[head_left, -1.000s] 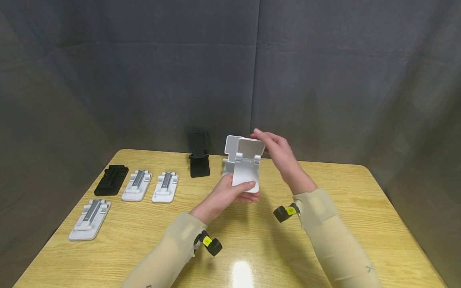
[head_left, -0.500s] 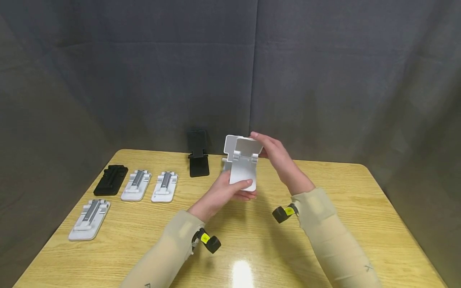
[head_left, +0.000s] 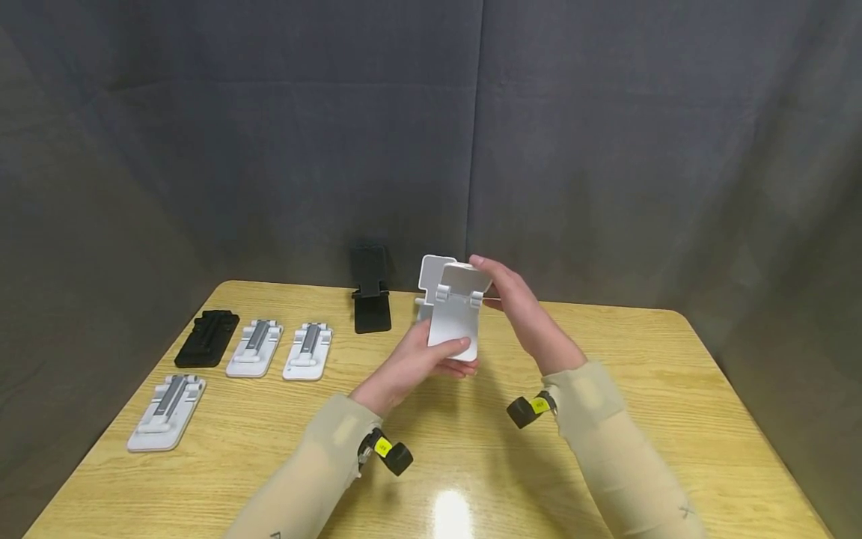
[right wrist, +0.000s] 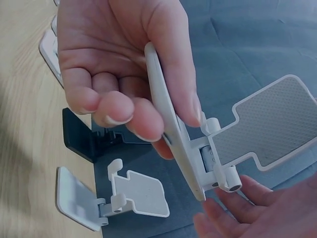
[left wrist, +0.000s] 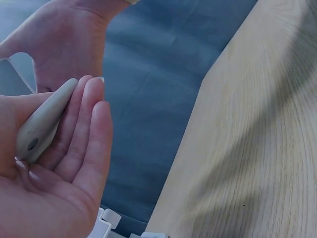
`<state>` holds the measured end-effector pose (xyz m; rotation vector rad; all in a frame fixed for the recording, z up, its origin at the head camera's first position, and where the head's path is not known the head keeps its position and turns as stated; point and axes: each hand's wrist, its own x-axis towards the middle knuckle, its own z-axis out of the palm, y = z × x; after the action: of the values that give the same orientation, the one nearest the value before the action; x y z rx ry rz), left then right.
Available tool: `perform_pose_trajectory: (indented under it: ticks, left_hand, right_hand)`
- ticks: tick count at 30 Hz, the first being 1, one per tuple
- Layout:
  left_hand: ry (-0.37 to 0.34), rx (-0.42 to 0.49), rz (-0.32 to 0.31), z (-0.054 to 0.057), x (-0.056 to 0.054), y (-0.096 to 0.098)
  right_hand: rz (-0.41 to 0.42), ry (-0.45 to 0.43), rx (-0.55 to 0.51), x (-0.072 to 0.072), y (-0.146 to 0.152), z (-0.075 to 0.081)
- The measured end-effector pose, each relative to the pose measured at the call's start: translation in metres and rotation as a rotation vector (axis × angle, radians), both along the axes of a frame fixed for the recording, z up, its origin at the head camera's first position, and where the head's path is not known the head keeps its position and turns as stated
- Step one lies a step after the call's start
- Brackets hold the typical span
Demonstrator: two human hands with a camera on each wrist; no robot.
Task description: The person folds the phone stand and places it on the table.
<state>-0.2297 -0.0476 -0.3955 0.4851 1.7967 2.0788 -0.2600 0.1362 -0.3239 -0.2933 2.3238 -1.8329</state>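
A white phone stand [head_left: 454, 326] is held above the table, its top plate [right wrist: 272, 124] folded out at the hinge and bearing a grey textured pad. My left hand [head_left: 407, 363] grips the base, thumb on the near face and fingers behind; the left wrist view shows the base [left wrist: 47, 121] edge-on between them. At the upper right corner, my right hand [head_left: 525, 314] holds the top plate with its thumb over the edge. Its other fingers extend below the hinge in the right wrist view. Part of the plate's grip lies outside that view.
Behind the held stand, another unfolded white stand [head_left: 431, 277] is partly hidden. An unfolded black stand [head_left: 372, 311] stands left of it. Several folded stands lie at left, one black [head_left: 207, 338] and the others white [head_left: 167, 413]. A dark curtain [head_left: 592, 150] hangs behind the wooden table [head_left: 640, 419].
My right hand has lowered slightly, and the top plate tilts a little more toward me. The held stand has shifted slightly left. The stands on the table stay put.
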Motion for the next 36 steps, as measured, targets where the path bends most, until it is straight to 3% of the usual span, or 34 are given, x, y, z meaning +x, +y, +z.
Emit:
perform_pose_trajectory:
  ticks: [15,36]
  left_hand:
    - [-0.024,-0.009,0.020,0.000,-0.002,0.000]
    - [-0.038,-0.017,0.064,-0.001,-0.005,0.001]
  right_hand:
    - [0.036,-0.044,-0.088,0.002,-0.003,-0.007]
    - [0.101,-0.107,-0.124,0.009,-0.005,-0.015]
